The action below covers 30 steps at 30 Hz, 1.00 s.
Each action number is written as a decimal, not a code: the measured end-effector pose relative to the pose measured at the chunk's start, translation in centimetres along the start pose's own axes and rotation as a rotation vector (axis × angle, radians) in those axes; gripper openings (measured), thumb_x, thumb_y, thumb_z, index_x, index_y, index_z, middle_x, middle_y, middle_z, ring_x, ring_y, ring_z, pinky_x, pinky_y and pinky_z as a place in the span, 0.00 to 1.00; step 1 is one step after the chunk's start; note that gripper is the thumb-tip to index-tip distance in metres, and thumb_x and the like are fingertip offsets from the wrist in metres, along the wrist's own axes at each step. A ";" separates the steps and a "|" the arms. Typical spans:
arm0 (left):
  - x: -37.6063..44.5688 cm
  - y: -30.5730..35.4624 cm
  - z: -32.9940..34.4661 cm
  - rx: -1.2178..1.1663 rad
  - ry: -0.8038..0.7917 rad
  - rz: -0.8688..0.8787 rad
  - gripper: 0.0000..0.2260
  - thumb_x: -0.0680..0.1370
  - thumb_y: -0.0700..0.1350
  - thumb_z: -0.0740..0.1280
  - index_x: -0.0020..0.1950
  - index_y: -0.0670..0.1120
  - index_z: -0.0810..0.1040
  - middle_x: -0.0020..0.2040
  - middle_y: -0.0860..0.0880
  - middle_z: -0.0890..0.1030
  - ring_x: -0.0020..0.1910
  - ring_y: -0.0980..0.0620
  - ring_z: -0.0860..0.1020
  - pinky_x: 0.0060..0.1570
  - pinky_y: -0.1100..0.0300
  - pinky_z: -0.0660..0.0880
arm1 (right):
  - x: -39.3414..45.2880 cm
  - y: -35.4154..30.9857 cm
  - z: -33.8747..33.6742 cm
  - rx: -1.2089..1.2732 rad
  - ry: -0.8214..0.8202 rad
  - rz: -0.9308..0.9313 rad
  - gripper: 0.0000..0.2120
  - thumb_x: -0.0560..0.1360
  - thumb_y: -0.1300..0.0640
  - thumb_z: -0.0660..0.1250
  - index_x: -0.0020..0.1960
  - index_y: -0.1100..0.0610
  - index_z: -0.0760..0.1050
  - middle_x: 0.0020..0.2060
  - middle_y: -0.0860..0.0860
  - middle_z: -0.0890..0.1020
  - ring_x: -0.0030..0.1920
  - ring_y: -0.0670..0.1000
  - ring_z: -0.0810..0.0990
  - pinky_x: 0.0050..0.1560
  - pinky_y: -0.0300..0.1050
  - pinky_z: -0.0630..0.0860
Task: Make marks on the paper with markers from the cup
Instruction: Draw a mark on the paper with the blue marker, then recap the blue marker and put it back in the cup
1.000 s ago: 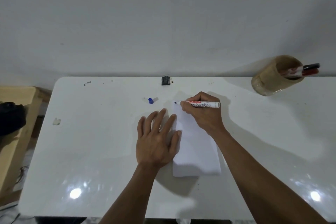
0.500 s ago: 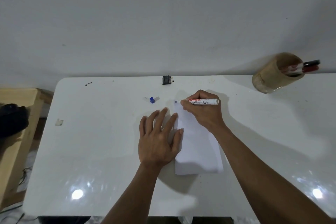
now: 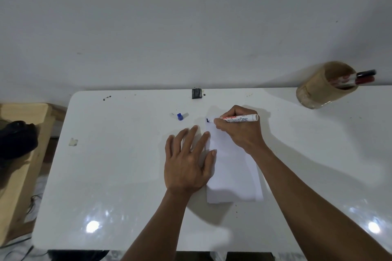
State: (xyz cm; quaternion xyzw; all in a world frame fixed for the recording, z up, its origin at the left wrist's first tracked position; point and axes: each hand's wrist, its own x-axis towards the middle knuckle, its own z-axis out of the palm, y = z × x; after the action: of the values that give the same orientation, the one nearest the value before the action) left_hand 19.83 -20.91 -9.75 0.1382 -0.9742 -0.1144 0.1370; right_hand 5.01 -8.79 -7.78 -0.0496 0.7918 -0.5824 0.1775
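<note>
The left hand (image 3: 187,163) lies flat, pinning the paper (image 3: 232,167); the right hand (image 3: 239,133) clenches the blue whiteboard marker (image 3: 239,119), tip writing.

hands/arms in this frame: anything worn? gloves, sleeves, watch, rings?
Nothing worn that shows. The left hand and right hand are bare, with no gloves, rings or watch. Both forearms are bare to the frame edge, with no sleeve in view.
</note>
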 end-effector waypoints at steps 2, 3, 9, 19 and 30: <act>-0.1 0.0 0.0 0.001 -0.012 -0.002 0.20 0.78 0.60 0.63 0.68 0.54 0.78 0.71 0.48 0.77 0.70 0.43 0.73 0.71 0.42 0.65 | -0.1 -0.5 -0.1 0.069 -0.016 0.037 0.08 0.67 0.60 0.81 0.37 0.60 0.81 0.35 0.55 0.87 0.38 0.63 0.87 0.41 0.59 0.84; -0.1 0.0 0.0 -0.001 -0.018 -0.005 0.20 0.78 0.60 0.62 0.68 0.54 0.78 0.71 0.48 0.77 0.70 0.43 0.73 0.71 0.42 0.64 | -0.1 -0.8 -0.3 0.145 -0.020 0.075 0.08 0.68 0.62 0.80 0.38 0.60 0.81 0.35 0.56 0.87 0.39 0.63 0.87 0.42 0.58 0.84; 0.1 0.2 -1.4 -0.144 -0.102 -0.075 0.25 0.80 0.63 0.56 0.73 0.53 0.72 0.72 0.51 0.74 0.71 0.48 0.71 0.72 0.44 0.64 | -1.2 -3.2 -1.7 0.424 0.019 0.161 0.08 0.71 0.67 0.77 0.41 0.59 0.79 0.37 0.57 0.84 0.41 0.59 0.87 0.44 0.51 0.84; 7.0 -2.3 -3.5 -0.388 -0.175 -0.521 0.19 0.81 0.49 0.64 0.72 0.49 0.70 0.66 0.46 0.76 0.66 0.44 0.74 0.64 0.46 0.72 | -5.8 -6.1 -1.6 0.531 0.017 0.134 0.06 0.71 0.72 0.75 0.44 0.65 0.80 0.42 0.60 0.85 0.44 0.56 0.84 0.43 0.47 0.82; 7.5 0.0 -10.1 -1.302 -0.171 -0.861 0.06 0.78 0.45 0.70 0.47 0.44 0.85 0.43 0.48 0.85 0.42 0.49 0.81 0.45 0.53 0.78 | -9.5 -11.1 -0.4 0.486 0.164 0.057 0.06 0.73 0.63 0.77 0.41 0.60 0.81 0.36 0.55 0.87 0.43 0.60 0.88 0.38 0.43 0.82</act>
State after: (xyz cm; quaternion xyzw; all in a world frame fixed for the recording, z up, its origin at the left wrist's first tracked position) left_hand 15.89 -25.07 1.52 0.3862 -0.5788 -0.7158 0.0588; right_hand 12.27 -9.23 4.89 0.0642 0.6414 -0.7523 0.1360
